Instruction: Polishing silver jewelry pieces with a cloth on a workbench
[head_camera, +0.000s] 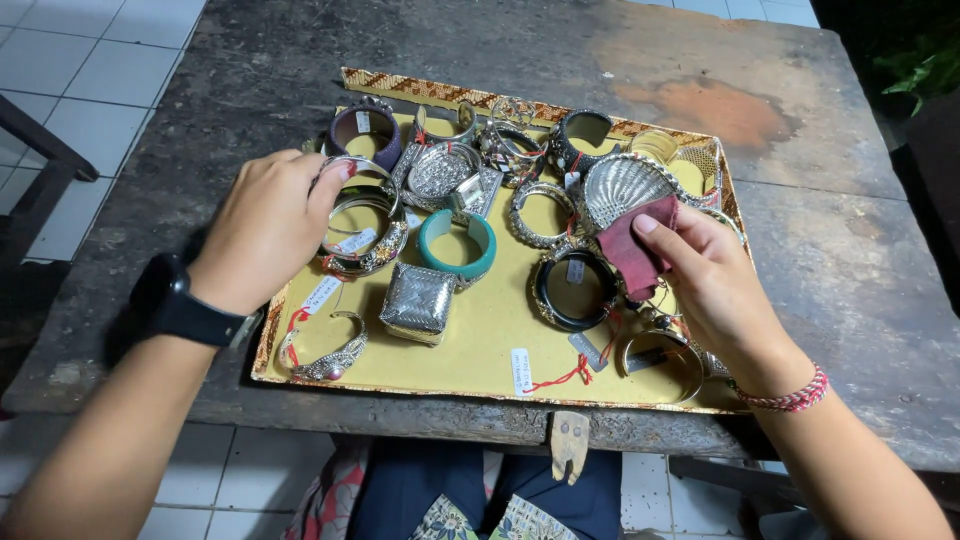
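A person seated at a worn dark wooden table (830, 260) works over a yellow tray (480, 345) crowded with bangles, cuffs and small metal boxes, many with price tags on red string. The right hand (715, 290), near the tray's right edge, pinches a dark red cloth (632, 250) between thumb and fingertips and presses it to the lower rim of a shell-shaped silver dish (622, 187) toward the back right corner. The left hand (262, 230), with a black watch on its wrist, lies curled at the tray's left edge, fingertips on a silver bangle (357, 168); whether it grips or only touches is hard to tell. The step in hand looks like polishing the dish. A next stroke would need the cloth kept flat on the metal and the dish steadied among its neighbours.
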